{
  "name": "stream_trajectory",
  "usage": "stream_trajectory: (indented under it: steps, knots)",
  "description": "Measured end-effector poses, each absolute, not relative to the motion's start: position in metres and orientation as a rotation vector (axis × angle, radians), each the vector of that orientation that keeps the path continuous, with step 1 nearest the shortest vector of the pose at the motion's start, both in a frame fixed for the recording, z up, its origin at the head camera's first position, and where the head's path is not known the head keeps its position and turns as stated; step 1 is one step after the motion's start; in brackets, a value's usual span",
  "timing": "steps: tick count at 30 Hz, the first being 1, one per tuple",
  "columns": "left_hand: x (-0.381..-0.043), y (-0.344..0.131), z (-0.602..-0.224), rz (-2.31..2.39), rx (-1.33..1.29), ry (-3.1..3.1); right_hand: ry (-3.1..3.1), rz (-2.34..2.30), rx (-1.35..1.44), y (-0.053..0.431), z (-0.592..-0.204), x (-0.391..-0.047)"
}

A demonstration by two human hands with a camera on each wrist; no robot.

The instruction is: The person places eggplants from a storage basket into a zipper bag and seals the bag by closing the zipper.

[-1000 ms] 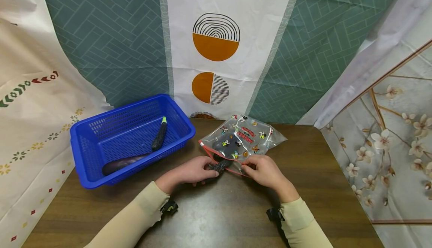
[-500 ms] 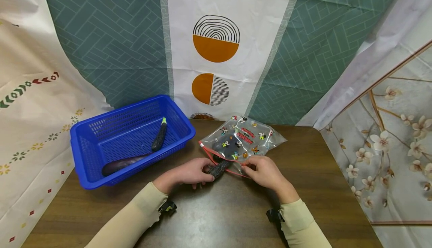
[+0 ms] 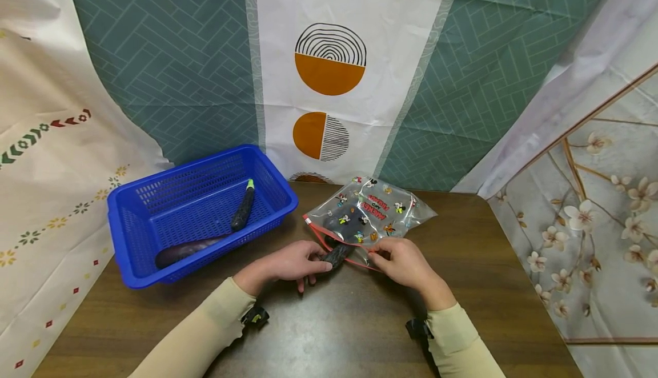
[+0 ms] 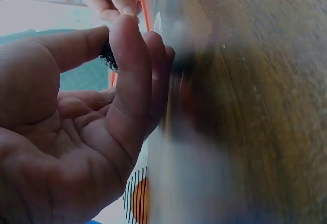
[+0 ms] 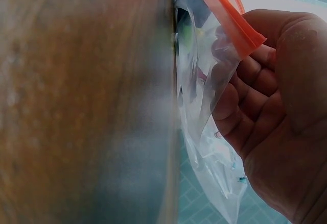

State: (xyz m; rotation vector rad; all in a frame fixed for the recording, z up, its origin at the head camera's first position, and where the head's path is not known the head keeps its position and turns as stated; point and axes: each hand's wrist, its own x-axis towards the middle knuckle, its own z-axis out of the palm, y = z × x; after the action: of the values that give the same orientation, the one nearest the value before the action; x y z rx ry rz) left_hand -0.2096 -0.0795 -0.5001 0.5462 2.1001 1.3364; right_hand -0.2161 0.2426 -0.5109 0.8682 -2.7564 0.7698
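Observation:
My left hand (image 3: 295,261) pinches the near end of a dark, bumpy, long vegetable (image 3: 337,254) between thumb and fingers; only a small dark bit of it shows in the left wrist view. The vegetable's far end goes into the mouth of a clear zip bag (image 3: 380,206) with a red zip edge and printed cartoon figures. A larger dark shape (image 3: 349,218) shows through the plastic. At the right end of the mouth, my right hand (image 3: 401,259) pinches the bag's edge. In the right wrist view, the orange-red zip strip (image 5: 230,17) runs to the thumb and fingers.
To the left stands a blue perforated basket (image 3: 119,241). Inside lie a purple eggplant (image 3: 190,249) and a slim dark vegetable (image 3: 243,209) with a light green tip. Printed cloth (image 3: 329,132) hangs behind the wooden table (image 3: 329,326).
My left thumb and fingers have shifted slightly on the vegetable, and the lower fingers now reach nearer the table's front. The right hand and bag have stayed in place.

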Motion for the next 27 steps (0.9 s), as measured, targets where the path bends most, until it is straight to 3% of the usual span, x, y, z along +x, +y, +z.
stream_trajectory:
  steps: [27]
  knots:
    - [-0.2082,-0.0724,-0.5027,1.386,0.526,2.165,-2.716,0.766,0.893,0.2433,-0.5125,-0.2166]
